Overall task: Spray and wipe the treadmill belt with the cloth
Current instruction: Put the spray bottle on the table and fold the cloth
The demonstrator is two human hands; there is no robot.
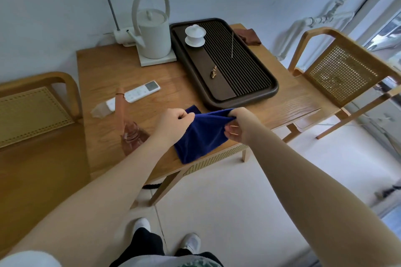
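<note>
Near the surface's front edge, both hands, left [173,122] and right [239,124], pinching the blue cloth [200,134] taut; risk of knocking the spray bottle [130,130] just beside.

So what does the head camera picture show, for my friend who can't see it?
Two bare hands, the left hand and right hand, pinch the top edge of a dark blue cloth over a wooden table. Beside it stands a brownish spray bottle; behind are a white remote, a white kettle and a dark tea tray.
</note>
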